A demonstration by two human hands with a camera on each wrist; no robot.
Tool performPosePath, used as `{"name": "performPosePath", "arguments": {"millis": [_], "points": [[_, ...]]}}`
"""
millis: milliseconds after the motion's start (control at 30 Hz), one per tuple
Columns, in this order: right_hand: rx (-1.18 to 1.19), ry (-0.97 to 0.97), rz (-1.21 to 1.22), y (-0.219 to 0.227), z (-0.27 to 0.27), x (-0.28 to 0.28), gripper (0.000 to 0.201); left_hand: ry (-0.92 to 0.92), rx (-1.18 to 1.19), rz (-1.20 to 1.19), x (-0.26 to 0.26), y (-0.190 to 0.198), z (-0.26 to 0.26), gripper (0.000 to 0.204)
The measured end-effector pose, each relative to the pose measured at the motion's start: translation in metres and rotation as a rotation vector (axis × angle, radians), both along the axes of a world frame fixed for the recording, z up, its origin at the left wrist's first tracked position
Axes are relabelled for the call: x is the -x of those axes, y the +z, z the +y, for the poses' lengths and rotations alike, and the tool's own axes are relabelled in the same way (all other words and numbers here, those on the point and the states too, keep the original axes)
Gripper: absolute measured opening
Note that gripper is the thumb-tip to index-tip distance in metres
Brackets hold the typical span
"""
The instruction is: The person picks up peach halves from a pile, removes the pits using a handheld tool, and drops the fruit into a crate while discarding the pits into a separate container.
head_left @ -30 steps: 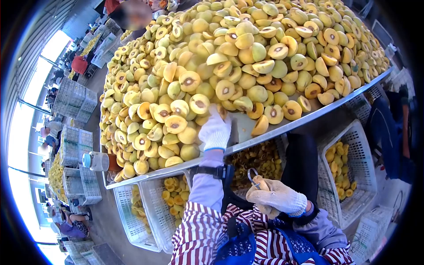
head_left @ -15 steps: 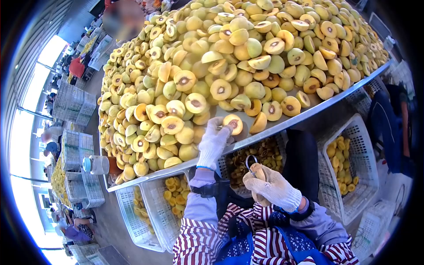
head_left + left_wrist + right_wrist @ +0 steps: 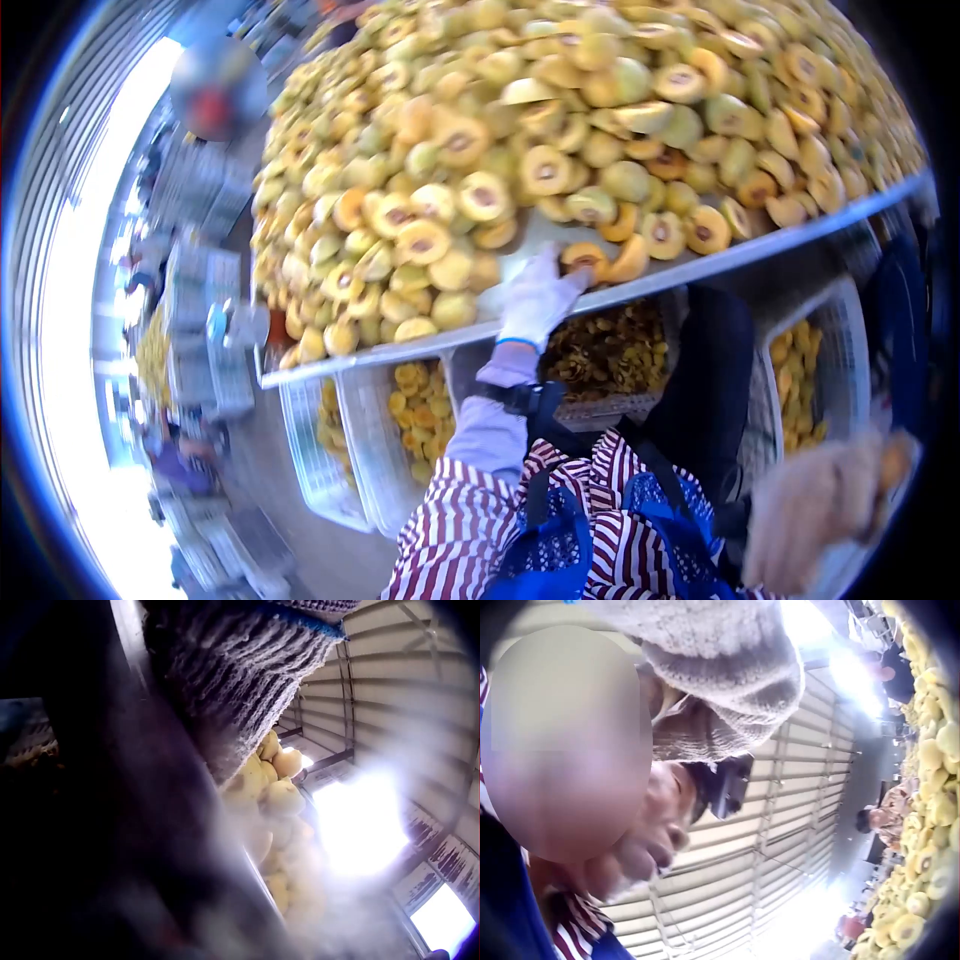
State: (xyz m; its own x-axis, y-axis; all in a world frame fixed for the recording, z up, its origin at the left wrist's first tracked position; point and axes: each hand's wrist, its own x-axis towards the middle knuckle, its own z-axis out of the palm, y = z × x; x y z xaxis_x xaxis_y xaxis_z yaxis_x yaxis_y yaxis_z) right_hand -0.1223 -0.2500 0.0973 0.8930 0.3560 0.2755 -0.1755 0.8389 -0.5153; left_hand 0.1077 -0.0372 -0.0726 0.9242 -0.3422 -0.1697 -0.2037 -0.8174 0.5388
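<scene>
My white-gloved left hand (image 3: 540, 295) is at the near edge of the table, its thumb and fingertips around the left side of a cut yellow fruit half (image 3: 585, 260). In the left wrist view, the ribbed glove cuff (image 3: 232, 675) fills the top and the fingers are hidden. Blurred and raised close to the head camera at lower right is my gloved right hand (image 3: 820, 510). The right wrist view has this glove (image 3: 727, 660) beside a person's head, fingers curled; the looped metal tool in it is not clearly visible.
A big heap of fruit halves (image 3: 620, 90) covers the table, whose metal rim (image 3: 700, 268) runs in front of me. Below stand white crates (image 3: 365, 430) with fruit pieces and another crate (image 3: 850, 350) at right. A capped jar (image 3: 240, 326) stands at left.
My right hand has risen from my lap toward the right and nearer the head camera. The left hand stays by the same fruit half. The head view has shifted.
</scene>
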Motion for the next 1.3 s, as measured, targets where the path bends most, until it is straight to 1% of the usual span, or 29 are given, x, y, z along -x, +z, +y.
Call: {"name": "performPosePath", "arguments": {"millis": [67,167,200,267,367,467,500,533,567,600,633,667,700,733,800,833,867,900,933,1000,1033,1133,1167,1300], "points": [[-0.076,-0.019,-0.160,0.009,0.008,-0.001,0.033,0.013,-0.006,0.069,-0.003,-0.003,0.003,0.055],[-0.170,-0.050,-0.294,0.020,0.024,-0.001,0.034,0.025,0.001,0.076,-0.002,0.000,0.004,0.056],[-0.194,-0.056,-0.316,0.023,0.026,0.000,0.035,0.030,-0.037,0.102,-0.002,0.008,0.002,0.057],[-0.230,-0.088,-0.348,0.025,0.030,0.002,0.036,-0.001,-0.093,0.084,-0.005,0.004,0.003,0.058],[-0.260,-0.146,-0.370,0.026,0.034,0.010,0.039,-0.046,-0.015,0.107,-0.011,-0.011,0.006,0.056],[-0.306,-0.245,-0.346,0.019,0.036,0.024,0.041,0.007,0.103,0.070,-0.004,0.004,0.011,0.051],[-0.347,-0.304,-0.288,0.008,0.035,0.033,0.042,0.103,0.208,0.095,-0.002,0.004,0.013,0.049],[-0.415,-0.381,-0.189,-0.009,0.037,0.046,0.043,0.188,0.315,0.130,0.001,0.003,0.014,0.047],[-0.484,-0.469,-0.023,-0.043,0.036,0.061,0.035,0.254,0.461,0.201,0.004,0.012,0.013,0.044],[-0.216,-0.522,0.082,-0.036,0.040,0.051,0.031,0.355,0.792,0.435,0.009,0.021,0.013,0.040],[0.053,-0.535,0.177,-0.029,0.044,0.041,0.027,0.365,1.063,0.494,0.022,0.031,0.015,0.036],[0.359,-0.489,0.318,-0.015,0.055,0.017,0.026,0.320,1.062,0.548,0.026,0.034,0.020,0.035],[0.651,-0.386,0.432,0.000,0.065,-0.008,0.025,0.289,1.191,0.615,0.036,0.046,0.023,0.035],[0.635,-0.290,0.627,-0.011,0.073,-0.016,0.026,0.291,1.335,0.632,0.050,0.057,0.023,0.041],[0.705,-0.250,0.669,-0.029,0.086,-0.026,0.022,0.220,1.465,0.780,0.071,0.073,0.030,0.049],[0.754,-0.251,0.654,-0.038,0.091,-0.027,0.020,0.214,1.476,0.812,0.078,0.070,0.033,0.052],[0.744,-0.280,0.611,-0.050,0.096,-0.027,0.020,0.211,1.486,0.841,0.084,0.065,0.036,0.054],[0.752,-0.236,0.632,-0.048,0.097,-0.028,0.023,0.207,1.497,0.871,0.088,0.064,0.036,0.056],[0.761,-0.194,0.653,-0.047,0.098,-0.030,0.025,0.210,1.517,0.862,0.091,0.066,0.035,0.057],[0.884,-0.200,0.593,-0.052,0.103,-0.029,0.032,0.221,1.556,0.849,0.102,0.077,0.030,0.057],[0.947,-0.203,0.561,-0.055,0.104,-0.028,0.036,0.255,1.503,0.789,0.109,0.086,0.027,0.061],[1.237,-0.232,0.412,-0.065,0.103,-0.028,0.045,0.196,1.560,0.743,0.117,0.085,0.022,0.068],[1.222,-0.211,0.442,-0.061,0.104,-0.027,0.049,0.146,1.510,0.692,0.118,0.081,0.023,0.073],[1.288,-0.230,0.401,-0.064,0.104,-0.026,0.051,0.135,1.485,0.593,0.129,0.088,0.019,0.070]]}}
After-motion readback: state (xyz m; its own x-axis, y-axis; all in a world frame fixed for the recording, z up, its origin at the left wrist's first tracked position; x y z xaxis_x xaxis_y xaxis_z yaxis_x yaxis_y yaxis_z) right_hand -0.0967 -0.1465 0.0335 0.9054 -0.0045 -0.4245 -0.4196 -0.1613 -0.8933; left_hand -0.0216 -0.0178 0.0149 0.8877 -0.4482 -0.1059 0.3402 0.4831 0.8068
